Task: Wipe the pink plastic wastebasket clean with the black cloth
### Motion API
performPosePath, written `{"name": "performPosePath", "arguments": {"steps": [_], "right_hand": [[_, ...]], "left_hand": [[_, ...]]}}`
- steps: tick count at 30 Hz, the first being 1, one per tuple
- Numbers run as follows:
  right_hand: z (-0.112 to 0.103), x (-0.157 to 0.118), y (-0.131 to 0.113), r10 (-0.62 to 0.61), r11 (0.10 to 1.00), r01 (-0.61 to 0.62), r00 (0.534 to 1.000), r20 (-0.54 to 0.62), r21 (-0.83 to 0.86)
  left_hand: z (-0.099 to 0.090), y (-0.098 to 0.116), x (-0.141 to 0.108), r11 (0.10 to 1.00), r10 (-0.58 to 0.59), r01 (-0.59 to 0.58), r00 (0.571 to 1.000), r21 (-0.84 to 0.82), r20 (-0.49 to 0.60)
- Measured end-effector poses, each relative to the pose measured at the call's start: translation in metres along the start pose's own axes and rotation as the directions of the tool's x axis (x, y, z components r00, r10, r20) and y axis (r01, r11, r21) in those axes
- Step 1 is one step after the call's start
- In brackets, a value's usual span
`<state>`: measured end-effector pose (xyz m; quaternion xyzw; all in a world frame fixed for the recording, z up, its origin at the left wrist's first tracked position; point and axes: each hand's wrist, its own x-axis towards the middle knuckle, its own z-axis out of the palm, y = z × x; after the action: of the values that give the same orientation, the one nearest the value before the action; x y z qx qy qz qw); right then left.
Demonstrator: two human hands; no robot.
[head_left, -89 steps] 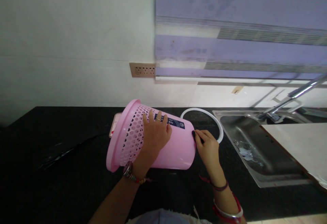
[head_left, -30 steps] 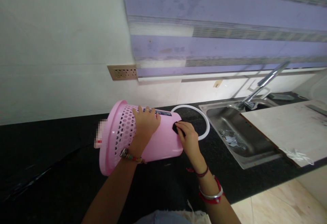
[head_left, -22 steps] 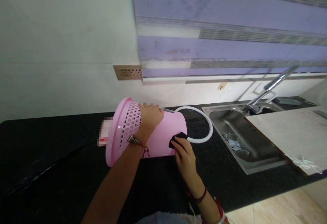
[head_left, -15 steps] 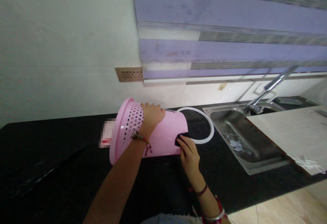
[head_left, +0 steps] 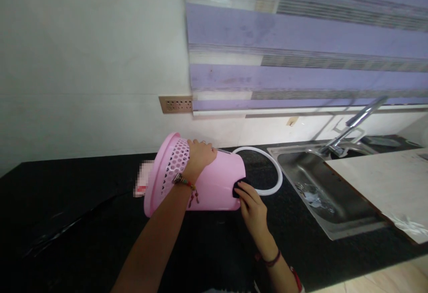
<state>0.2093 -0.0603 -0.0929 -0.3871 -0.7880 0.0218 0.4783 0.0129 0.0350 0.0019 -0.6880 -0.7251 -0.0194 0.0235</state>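
A pink plastic basket [head_left: 214, 186] lies on its side on the black countertop, its wide rim to the left and its narrow end to the right. My left hand [head_left: 200, 155] rests over its upper side near the band of holes, gripping it. With closed fingers, my right hand [head_left: 252, 204] presses a small black cloth [head_left: 238, 187] against the lower right end of the basket. A white ring [head_left: 279, 175] lies on the counter just right of the basket, partly hidden behind it.
A steel sink [head_left: 310, 181] with a faucet [head_left: 363, 117] is at the right, partly covered by a pale board [head_left: 388, 181]. Black plastic [head_left: 56, 230] lies at the left on the counter [head_left: 110, 168]. A socket panel [head_left: 176, 105] is on the wall.
The view has tilted up slightly, so everything sits lower in the picture. My right hand and the black cloth have shifted slightly along the basket's end. My left hand keeps its hold.
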Motion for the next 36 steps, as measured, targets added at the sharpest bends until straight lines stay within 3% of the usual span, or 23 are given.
{"name": "performPosePath", "arguments": {"steps": [6,8,15,22,29,36], "right_hand": [[0.000,0.049,0.024,0.137,0.986,-0.137,0.991,0.010,0.092],[-0.001,0.054,0.026,0.154,0.982,-0.152,0.988,-0.003,0.111],[-0.007,0.008,0.004,0.097,0.993,-0.094,0.994,-0.039,0.070],[-0.013,0.015,0.000,0.145,0.986,-0.138,0.987,-0.073,0.094],[-0.013,-0.009,-0.015,0.185,0.979,-0.180,0.981,-0.050,0.092],[-0.013,0.008,-0.013,0.144,0.989,-0.143,0.989,-0.024,0.026]], "left_hand": [[0.000,0.001,-0.005,1.000,0.012,-0.012,1.000,0.014,-0.027],[-0.002,0.001,-0.010,1.000,0.013,-0.012,0.999,0.020,-0.051],[-0.002,0.001,-0.028,0.999,0.037,-0.035,0.991,0.018,-0.126],[-0.003,-0.001,-0.041,0.996,0.078,-0.072,0.987,0.046,-0.137],[-0.005,-0.001,-0.041,0.989,0.121,-0.110,0.986,0.099,-0.117],[-0.006,0.000,-0.042,0.989,0.100,-0.085,0.988,0.125,-0.115]]}}
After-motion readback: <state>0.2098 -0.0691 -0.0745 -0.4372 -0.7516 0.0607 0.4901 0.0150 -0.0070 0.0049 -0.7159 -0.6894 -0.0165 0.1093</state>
